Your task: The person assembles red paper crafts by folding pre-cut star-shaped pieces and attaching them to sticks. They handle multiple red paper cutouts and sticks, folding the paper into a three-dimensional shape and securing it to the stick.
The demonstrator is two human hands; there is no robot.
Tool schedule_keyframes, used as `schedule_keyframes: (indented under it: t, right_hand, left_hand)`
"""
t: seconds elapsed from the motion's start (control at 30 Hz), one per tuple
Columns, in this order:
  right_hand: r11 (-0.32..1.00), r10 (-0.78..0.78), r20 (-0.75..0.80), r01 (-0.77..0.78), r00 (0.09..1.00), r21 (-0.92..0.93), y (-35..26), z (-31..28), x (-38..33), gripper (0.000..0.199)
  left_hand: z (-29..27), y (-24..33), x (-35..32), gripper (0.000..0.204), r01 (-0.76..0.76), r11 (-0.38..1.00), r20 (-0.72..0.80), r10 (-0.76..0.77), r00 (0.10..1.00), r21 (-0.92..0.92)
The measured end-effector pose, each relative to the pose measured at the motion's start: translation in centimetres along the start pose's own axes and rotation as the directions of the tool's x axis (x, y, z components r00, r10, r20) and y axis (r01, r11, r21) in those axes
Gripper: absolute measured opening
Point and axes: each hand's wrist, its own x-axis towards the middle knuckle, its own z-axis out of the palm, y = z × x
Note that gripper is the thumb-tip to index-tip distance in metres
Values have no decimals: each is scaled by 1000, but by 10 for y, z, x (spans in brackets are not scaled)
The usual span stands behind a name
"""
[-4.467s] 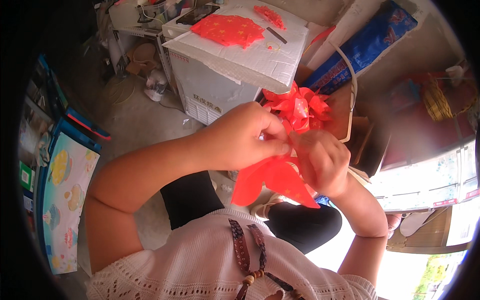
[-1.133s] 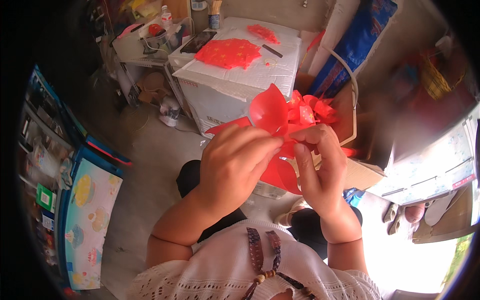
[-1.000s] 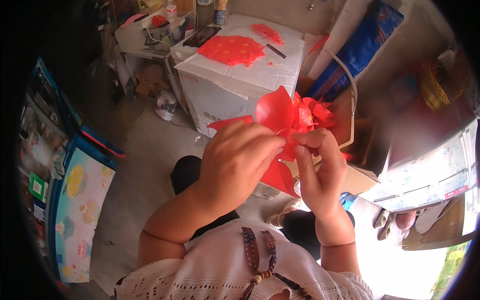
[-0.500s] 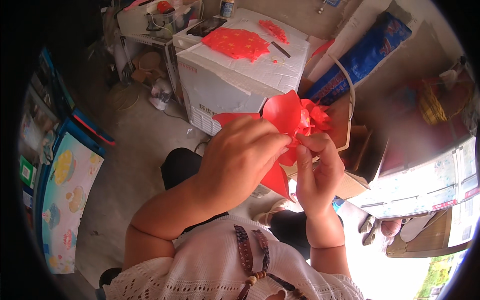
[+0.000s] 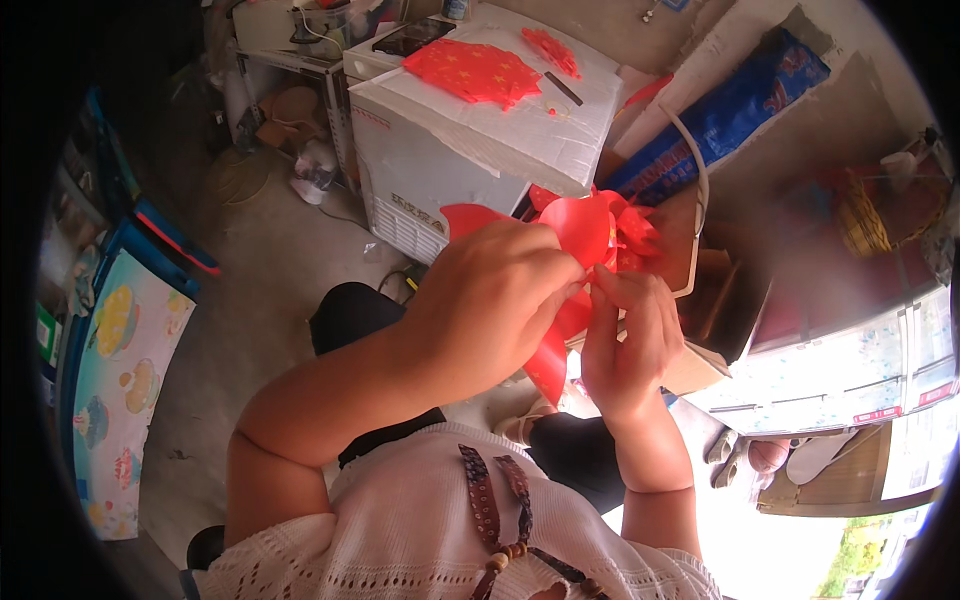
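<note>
In front of me is a red decoration with broad, glossy petal-like flaps (image 5: 580, 230), held up between both hands. My left hand (image 5: 490, 300) is closed in a pinch at its middle, its back covering much of the flaps. Fingertips of my right hand (image 5: 635, 345) pinch the same spot from the right, nearly touching the left fingertips. The exact part between the fingers is too small to make out. Behind it, a crumpled red bunch with yellow marks (image 5: 635, 230) shows at the right.
Ahead stands a white chest (image 5: 410, 150) with a pale board on top. On it lie star-patterned red sheets (image 5: 475, 72), a small red bundle (image 5: 552, 52) and a dark strip (image 5: 563, 88). At the right are an open cardboard box (image 5: 725, 300) and a blue bag (image 5: 720, 115).
The upper red flap has tilted right. My right fingers have drawn in closer together beside the left fingertips, and the whole view has shifted slightly.
</note>
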Motion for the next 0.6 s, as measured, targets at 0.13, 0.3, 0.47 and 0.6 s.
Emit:
schedule_keyframes:
  t: [0.13, 0.3, 0.47, 0.6]
  right_hand:
    - [994, 113, -44, -113, 993, 9, -1, 10, -6, 24]
    - [988, 145, -41, -142, 989, 63, 8, 11, -5, 21]
    - [874, 364, 123, -384, 923, 296, 13, -4, 7, 23]
    - [708, 472, 274, -545, 838, 449, 19, -8, 13, 18]
  left_hand:
    - [6, -6, 9, 7, -47, 997, -36, 49, 998, 55]
    - [11, -18, 14, 5, 8, 997, -2, -9, 1000, -72]
    - [13, -19, 18, 16, 20, 996, -43, -24, 999, -88]
    - [10, -11, 19, 26, 48, 998, -7, -48, 999, 40]
